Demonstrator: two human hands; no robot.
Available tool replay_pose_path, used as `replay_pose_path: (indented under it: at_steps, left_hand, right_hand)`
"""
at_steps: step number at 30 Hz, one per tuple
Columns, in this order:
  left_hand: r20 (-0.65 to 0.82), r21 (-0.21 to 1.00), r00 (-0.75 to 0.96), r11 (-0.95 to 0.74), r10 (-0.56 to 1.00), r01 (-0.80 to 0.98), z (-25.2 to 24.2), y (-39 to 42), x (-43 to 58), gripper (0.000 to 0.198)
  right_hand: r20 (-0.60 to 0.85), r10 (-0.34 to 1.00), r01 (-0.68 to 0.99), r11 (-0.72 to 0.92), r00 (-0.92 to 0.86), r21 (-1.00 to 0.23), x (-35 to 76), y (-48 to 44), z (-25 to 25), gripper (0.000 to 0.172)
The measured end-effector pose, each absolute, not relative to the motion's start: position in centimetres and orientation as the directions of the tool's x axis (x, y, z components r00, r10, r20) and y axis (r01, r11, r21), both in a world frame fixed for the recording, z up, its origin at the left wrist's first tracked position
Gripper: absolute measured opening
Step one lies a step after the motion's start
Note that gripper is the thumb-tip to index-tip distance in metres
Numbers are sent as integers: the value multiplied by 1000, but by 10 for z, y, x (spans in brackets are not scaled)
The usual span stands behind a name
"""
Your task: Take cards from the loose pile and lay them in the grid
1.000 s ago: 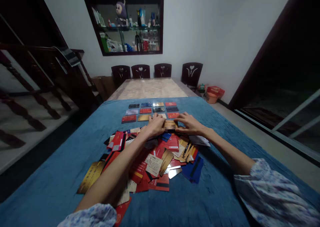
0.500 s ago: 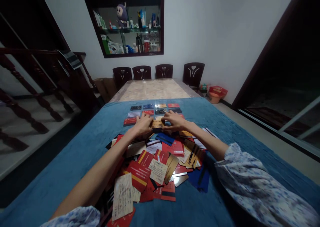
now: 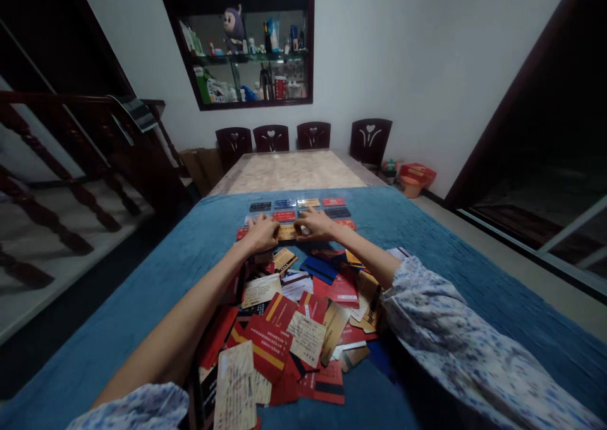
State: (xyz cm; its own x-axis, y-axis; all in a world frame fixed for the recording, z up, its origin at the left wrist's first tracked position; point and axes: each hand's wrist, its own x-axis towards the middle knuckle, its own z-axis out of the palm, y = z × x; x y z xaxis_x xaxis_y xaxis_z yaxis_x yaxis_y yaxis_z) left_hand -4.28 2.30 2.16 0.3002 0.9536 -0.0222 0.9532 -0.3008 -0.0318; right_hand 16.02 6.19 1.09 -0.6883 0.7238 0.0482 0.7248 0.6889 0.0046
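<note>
Here, find gold rectangular plastic card (image 3: 287, 231) pinched at opposite ends between bare left hand (image 3: 262, 233) and bare right hand (image 3: 317, 226), over blue fabric cloth (image 3: 427, 272), beyond multicoloured card heap (image 3: 307, 336). Probably light, stiff, slick; best taken by short edges.

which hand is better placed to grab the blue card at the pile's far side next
Probably the right hand: it's nearer the blue card, while the left hand sits farther left. Both hold the gold card, so the right would likely need to let go first.
</note>
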Motion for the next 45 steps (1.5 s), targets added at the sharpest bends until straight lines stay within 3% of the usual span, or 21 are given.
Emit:
replay_pose_path:
  at_steps: [9, 20, 27, 31, 45]
  left_hand:
    - [-60, -50, 250, -254, 966, 966, 15, 49, -53, 32]
    - [-145, -68, 270, -282, 952, 957, 18, 54, -54, 30]
    - [-173, -95, 277, -296, 945, 950, 15, 64, -56, 31]
    - [-187, -110, 277, -301, 942, 947, 15, 64, -55, 34]
    - [-163, -136, 265, -288, 950, 948, 14, 58, -51, 43]
  right_hand:
    - [-16, 762, 762, 647, -647, 16, 140, 86, 8, 44]
    - [-99, 750, 754, 657, -654, -11, 135, 91, 11, 37]
    - [-132, 757, 762, 648, -640, 20, 128, 88, 21, 44]
    - [-162, 754, 762, 647, -637, 19, 124, 87, 25, 36]
    - [-189, 780, 791, 612, -597, 25, 119, 81, 26, 37]
